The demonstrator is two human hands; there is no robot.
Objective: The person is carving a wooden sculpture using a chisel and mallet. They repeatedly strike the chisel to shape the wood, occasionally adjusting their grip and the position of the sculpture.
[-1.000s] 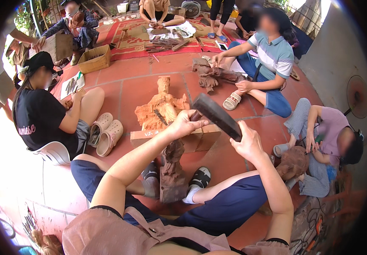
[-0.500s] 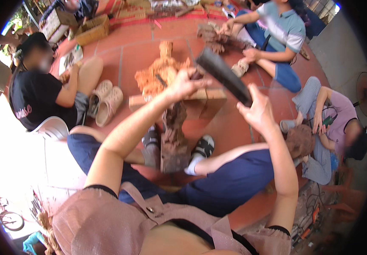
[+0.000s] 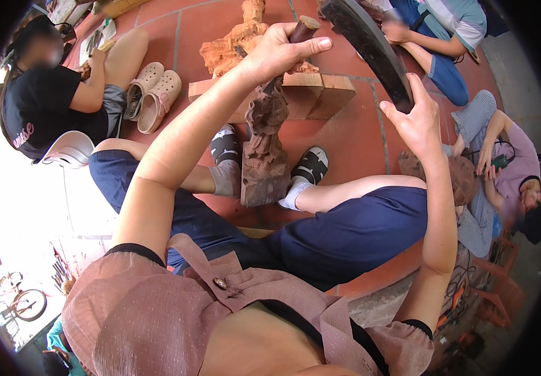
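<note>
My left hand (image 3: 276, 55) is closed around a chisel (image 3: 306, 26). Its round wooden handle end sticks up past my thumb, while my fingers hide the blade. Gripped by my right hand (image 3: 416, 119) is a long, dark, slightly curved club-like mallet (image 3: 371, 53), tilted up and leftward; its far end is close to the chisel's handle, apart from it. Under my left hand stands a dark brown wood carving (image 3: 266, 125) on a squared base (image 3: 264, 189), between my feet. Its top is partly covered by my hand.
An orange wood carving (image 3: 220, 57) sits beyond a pale wooden block (image 3: 320, 94). Light clogs (image 3: 160, 97) and a white cap (image 3: 69, 149) are at left, near a person in black (image 3: 51, 106). Others sit at upper right and right, one beside a brown carved piece (image 3: 461, 180).
The view has tipped down, so the carvings appear higher. Both hands have moved up in the picture, the right one also rightward. Each keeps its tool.
</note>
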